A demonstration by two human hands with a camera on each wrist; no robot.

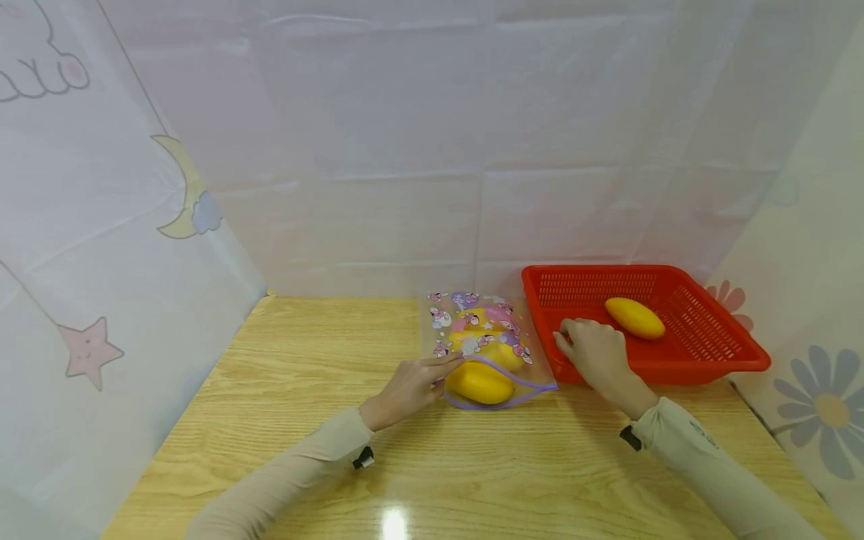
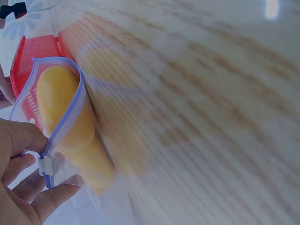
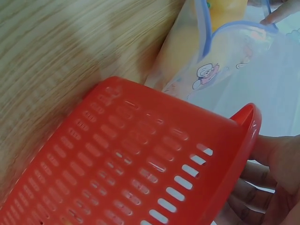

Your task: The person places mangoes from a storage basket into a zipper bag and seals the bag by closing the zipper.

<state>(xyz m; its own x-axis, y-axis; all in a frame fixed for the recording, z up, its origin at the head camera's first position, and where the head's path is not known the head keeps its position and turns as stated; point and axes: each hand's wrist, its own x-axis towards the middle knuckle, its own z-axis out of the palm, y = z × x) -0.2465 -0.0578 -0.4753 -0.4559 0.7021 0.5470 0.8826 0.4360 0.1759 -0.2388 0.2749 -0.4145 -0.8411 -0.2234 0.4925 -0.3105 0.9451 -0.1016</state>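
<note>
A clear zip bag [image 1: 435, 345] with pink and purple cartoon prints lies on the table, its purple-edged mouth toward me. Several yellow mangoes are inside, the nearest mango [image 1: 481, 382] right at the opening. My left hand [image 1: 412, 388] pinches the left end of the bag's mouth beside the slider [image 2: 45, 165], holding it apart. My right hand [image 1: 597, 356] is over the front left part of the red basket [image 1: 715, 367], fingers loosely curled and holding nothing. Another mango [image 1: 634, 318] lies in the basket, beyond that hand.
The basket stands at the right of the wooden table [image 1: 324, 337], close against the bag's right side. A pale sheet [image 1: 378, 187] hangs behind the table, with printed sheets along both sides.
</note>
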